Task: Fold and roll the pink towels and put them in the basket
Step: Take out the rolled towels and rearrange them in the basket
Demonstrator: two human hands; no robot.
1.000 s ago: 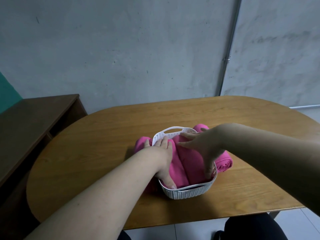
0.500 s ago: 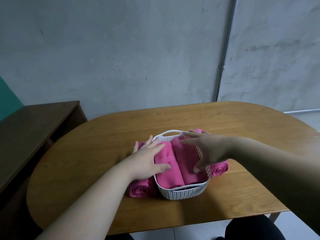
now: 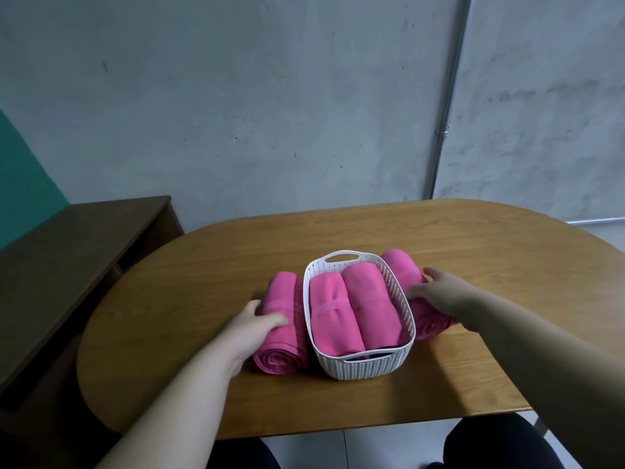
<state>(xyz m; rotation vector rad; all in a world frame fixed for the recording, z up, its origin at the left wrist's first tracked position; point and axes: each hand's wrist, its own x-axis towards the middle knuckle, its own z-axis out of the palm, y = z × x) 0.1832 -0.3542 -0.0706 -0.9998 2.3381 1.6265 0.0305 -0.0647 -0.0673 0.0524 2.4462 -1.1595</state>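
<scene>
A white woven basket (image 3: 366,367) stands in the middle of the wooden table (image 3: 490,252). Two rolled pink towels lie side by side in it, a left one (image 3: 327,319) and a right one (image 3: 369,299). A third pink roll (image 3: 279,355) lies on the table against the basket's left wall; my left hand (image 3: 252,328) grips it, fingers curled over its top. A fourth pink roll (image 3: 400,269) lies against the basket's right wall, and my right hand (image 3: 438,292) holds its middle, thumb on the far side and fingers toward the basket.
A dark wooden cabinet (image 3: 74,252) stands left of the table, close to its rounded edge. A grey concrete wall with a metal conduit (image 3: 446,130) rises behind. My knees (image 3: 490,445) show below the table's near edge.
Both hands have left the towels in the basket and moved outward, the left to the roll on the left and the right to the roll on the right. The view has tilted back.
</scene>
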